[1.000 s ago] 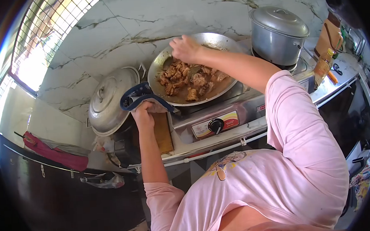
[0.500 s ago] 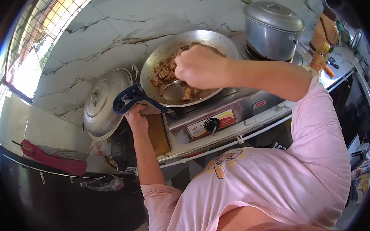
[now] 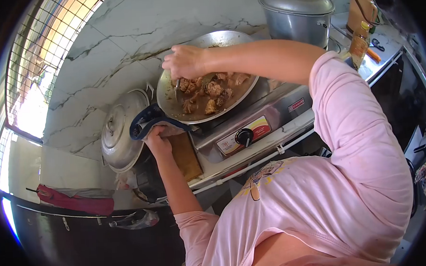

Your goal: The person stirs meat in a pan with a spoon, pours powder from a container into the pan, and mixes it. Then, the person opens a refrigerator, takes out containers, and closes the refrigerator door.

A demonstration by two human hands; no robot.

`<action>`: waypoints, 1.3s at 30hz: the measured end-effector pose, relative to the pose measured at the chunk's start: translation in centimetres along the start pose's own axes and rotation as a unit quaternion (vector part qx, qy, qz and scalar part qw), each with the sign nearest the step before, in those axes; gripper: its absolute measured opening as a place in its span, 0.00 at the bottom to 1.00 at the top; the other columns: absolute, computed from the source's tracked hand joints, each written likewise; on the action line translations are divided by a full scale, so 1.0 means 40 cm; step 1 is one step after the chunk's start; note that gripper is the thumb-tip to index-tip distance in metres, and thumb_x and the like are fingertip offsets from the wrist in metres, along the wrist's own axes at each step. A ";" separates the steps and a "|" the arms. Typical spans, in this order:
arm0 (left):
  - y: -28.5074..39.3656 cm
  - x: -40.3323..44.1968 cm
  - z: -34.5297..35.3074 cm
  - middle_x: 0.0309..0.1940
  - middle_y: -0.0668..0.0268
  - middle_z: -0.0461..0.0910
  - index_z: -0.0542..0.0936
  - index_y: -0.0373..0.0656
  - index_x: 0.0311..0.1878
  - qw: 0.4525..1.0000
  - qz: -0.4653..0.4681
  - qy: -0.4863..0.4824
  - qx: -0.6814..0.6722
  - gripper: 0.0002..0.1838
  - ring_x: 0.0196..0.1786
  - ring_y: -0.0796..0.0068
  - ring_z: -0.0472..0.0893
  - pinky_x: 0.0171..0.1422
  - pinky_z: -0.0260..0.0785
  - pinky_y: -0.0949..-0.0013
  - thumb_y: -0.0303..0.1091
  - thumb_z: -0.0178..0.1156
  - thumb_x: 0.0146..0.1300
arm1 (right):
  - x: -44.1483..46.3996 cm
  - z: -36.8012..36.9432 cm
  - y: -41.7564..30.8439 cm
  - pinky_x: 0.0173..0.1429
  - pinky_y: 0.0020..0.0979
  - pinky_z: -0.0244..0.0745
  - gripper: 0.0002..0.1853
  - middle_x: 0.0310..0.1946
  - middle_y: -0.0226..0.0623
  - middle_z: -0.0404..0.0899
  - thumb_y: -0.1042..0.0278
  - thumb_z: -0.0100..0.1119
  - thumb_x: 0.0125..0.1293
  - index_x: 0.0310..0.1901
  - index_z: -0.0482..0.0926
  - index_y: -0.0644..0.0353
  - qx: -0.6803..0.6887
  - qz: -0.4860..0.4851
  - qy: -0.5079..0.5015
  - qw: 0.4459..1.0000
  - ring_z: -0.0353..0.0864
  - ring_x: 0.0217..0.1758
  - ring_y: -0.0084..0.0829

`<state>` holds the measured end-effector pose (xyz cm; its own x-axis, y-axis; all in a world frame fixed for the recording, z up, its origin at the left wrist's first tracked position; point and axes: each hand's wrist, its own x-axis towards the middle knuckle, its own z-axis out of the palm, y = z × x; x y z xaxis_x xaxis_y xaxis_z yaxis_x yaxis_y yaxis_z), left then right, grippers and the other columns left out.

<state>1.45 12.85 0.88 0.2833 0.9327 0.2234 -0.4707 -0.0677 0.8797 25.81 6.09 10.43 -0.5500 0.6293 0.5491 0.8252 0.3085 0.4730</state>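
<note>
A wide metal wok (image 3: 160, 95) sits on the stove, with chunks of meat (image 3: 214, 88) in brown sauce inside. My right hand (image 3: 187, 63) is closed around the handle of a metal ladle (image 3: 177, 85) over the wok's left side. Most of the ladle is hidden by the hand or seen edge-on. At the wok's near left rim, my left hand (image 3: 158, 139) grips a dark blue-edged pot holder (image 3: 148, 117). The cloth hides whatever part of the wok lies beneath it.
Left of the wok leans a large aluminium lid (image 3: 122, 132). A lidded pot (image 3: 296, 27) stands behind on the right, near a bottle (image 3: 360, 45) and scissors (image 3: 377, 45). The gas stove's knob (image 3: 244, 137) faces me. A wooden board (image 3: 185, 158) lies below the left hand.
My right hand has moved left across the wok with the ladle, uncovering more meat and sauce. My left hand keeps its grip on the pot holder. The whole view has shifted slightly.
</note>
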 end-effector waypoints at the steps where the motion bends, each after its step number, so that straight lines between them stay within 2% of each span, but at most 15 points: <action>1: -0.001 0.000 0.001 0.32 0.67 0.76 0.74 0.41 0.36 1.000 0.013 -0.001 -0.005 0.21 0.35 0.69 0.76 0.40 0.69 0.72 0.12 0.50 0.34 | -0.008 -0.003 0.015 0.40 0.34 0.68 0.06 0.26 0.25 0.68 0.69 0.56 0.46 0.16 0.77 0.44 0.000 0.002 -0.001 1.000 0.72 0.38 0.26; 5: -0.015 0.007 -0.025 0.32 0.67 0.76 0.74 0.41 0.36 1.000 -0.014 0.023 -0.011 0.21 0.36 0.69 0.76 0.41 0.69 0.72 0.13 0.50 0.35 | -0.066 -0.172 0.103 0.38 0.33 0.68 0.06 0.26 0.26 0.67 0.70 0.55 0.46 0.17 0.77 0.44 -0.010 0.122 -0.063 0.990 0.72 0.36 0.26; 7: -0.044 0.028 -0.063 0.32 0.67 0.76 0.74 0.41 0.36 0.987 0.093 -0.024 0.132 0.20 0.37 0.69 0.76 0.41 0.69 0.73 0.13 0.50 0.35 | -0.122 -0.261 0.149 0.38 0.33 0.67 0.06 0.26 0.28 0.69 0.71 0.54 0.46 0.17 0.76 0.47 -0.093 0.111 -0.118 0.982 0.72 0.35 0.28; 8: -0.034 0.024 -0.053 0.32 0.67 0.76 0.74 0.41 0.36 0.987 0.094 -0.023 0.132 0.20 0.37 0.69 0.76 0.41 0.69 0.73 0.13 0.50 0.35 | -0.128 -0.314 0.161 0.47 0.34 0.68 0.12 0.41 0.35 0.68 0.67 0.60 0.46 0.36 0.74 0.48 -0.109 0.139 -0.260 0.949 0.71 0.46 0.33; 9: -0.017 0.013 -0.033 0.33 0.67 0.76 0.75 0.41 0.35 0.997 0.038 -0.009 0.061 0.20 0.37 0.70 0.76 0.41 0.68 0.74 0.13 0.50 0.34 | -0.142 -0.348 0.168 0.57 0.34 0.68 0.30 0.56 0.42 0.67 0.62 0.66 0.46 0.54 0.72 0.50 -0.121 0.164 -0.397 0.895 0.70 0.56 0.38; 10: -0.009 0.008 -0.020 0.33 0.67 0.76 0.75 0.41 0.35 1.000 -0.018 0.006 -0.011 0.20 0.37 0.70 0.76 0.41 0.68 0.74 0.13 0.50 0.34 | -0.197 -0.319 0.182 0.57 0.34 0.68 0.30 0.56 0.42 0.67 0.62 0.66 0.46 0.54 0.72 0.50 -0.122 0.165 -0.397 0.895 0.70 0.56 0.38; 11: -0.008 0.008 -0.017 0.33 0.67 0.76 0.75 0.41 0.35 1.000 -0.019 0.003 -0.011 0.20 0.37 0.70 0.76 0.41 0.68 0.74 0.13 0.50 0.34 | -0.275 -0.254 0.202 0.47 0.34 0.67 0.12 0.41 0.35 0.69 0.67 0.59 0.47 0.36 0.74 0.49 -0.071 0.109 -0.227 0.965 0.71 0.45 0.34; 12: -0.006 0.009 -0.015 0.33 0.67 0.76 0.75 0.42 0.35 1.000 -0.020 0.003 -0.009 0.20 0.37 0.70 0.76 0.41 0.68 0.74 0.13 0.50 0.34 | -0.319 -0.209 0.210 0.38 0.33 0.66 0.07 0.26 0.28 0.70 0.71 0.52 0.47 0.17 0.76 0.48 -0.019 0.049 -0.048 0.997 0.72 0.34 0.30; 15: -0.014 0.012 -0.025 0.33 0.67 0.76 0.75 0.42 0.35 1.000 -0.015 -0.007 -0.003 0.20 0.36 0.71 0.76 0.40 0.68 0.74 0.13 0.50 0.34 | -0.302 -0.187 0.164 0.39 0.33 0.65 0.08 0.25 0.28 0.72 0.70 0.51 0.49 0.17 0.77 0.49 -0.045 0.079 -0.158 0.983 0.72 0.34 0.31; 20: -0.021 0.024 -0.035 0.32 0.65 0.78 0.76 0.38 0.33 1.000 0.008 0.002 0.016 0.16 0.39 0.68 0.77 0.46 0.69 0.71 0.16 0.48 0.37 | -0.190 -0.204 0.180 0.32 0.33 0.69 0.06 0.23 0.28 0.71 0.69 0.53 0.47 0.18 0.78 0.49 -0.062 0.137 -0.130 0.980 0.74 0.34 0.30; 22: -0.020 0.023 -0.033 0.33 0.65 0.78 0.76 0.38 0.33 1.000 -0.009 0.015 0.003 0.16 0.39 0.67 0.77 0.45 0.70 0.70 0.16 0.48 0.36 | -0.172 -0.128 0.186 0.24 0.34 0.71 0.05 0.20 0.34 0.75 0.69 0.54 0.43 0.14 0.77 0.54 -0.129 0.123 0.043 0.983 0.77 0.27 0.36; 25: -0.020 0.021 -0.031 0.33 0.64 0.78 0.76 0.38 0.33 1.000 0.000 0.000 0.018 0.17 0.38 0.67 0.77 0.44 0.70 0.70 0.16 0.48 0.36 | -0.168 -0.036 0.162 0.25 0.33 0.72 0.05 0.20 0.37 0.75 0.71 0.54 0.43 0.15 0.77 0.57 -0.125 0.146 0.012 0.981 0.78 0.27 0.36; 26: -0.017 0.022 -0.034 0.33 0.64 0.78 0.76 0.38 0.33 1.000 0.004 0.002 0.019 0.17 0.38 0.67 0.77 0.44 0.70 0.70 0.16 0.48 0.36 | -0.172 -0.024 0.160 0.25 0.33 0.72 0.04 0.22 0.38 0.76 0.72 0.54 0.43 0.16 0.76 0.58 -0.102 0.163 -0.077 0.978 0.78 0.27 0.35; 32: -0.009 0.000 -0.009 0.33 0.64 0.78 0.76 0.38 0.33 1.000 -0.006 0.024 0.007 0.17 0.38 0.67 0.77 0.44 0.70 0.70 0.16 0.48 0.36 | -0.229 -0.166 0.120 0.21 0.33 0.71 0.05 0.17 0.35 0.73 0.72 0.54 0.42 0.14 0.75 0.57 -0.103 0.056 0.048 0.992 0.77 0.23 0.35; 39: -0.010 0.003 -0.014 0.33 0.67 0.77 0.76 0.41 0.35 1.000 -0.013 0.009 0.010 0.19 0.37 0.69 0.77 0.42 0.69 0.72 0.14 0.48 0.36 | -0.225 -0.201 0.072 0.24 0.32 0.72 0.05 0.21 0.36 0.74 0.71 0.54 0.44 0.15 0.75 0.57 -0.093 0.123 -0.062 0.986 0.77 0.28 0.34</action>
<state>1.22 13.18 0.32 0.2795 0.9406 0.1930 -0.4470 -0.0504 0.8931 32.09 -4.42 12.36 -0.3069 0.7546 0.5800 0.8876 0.0071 0.4605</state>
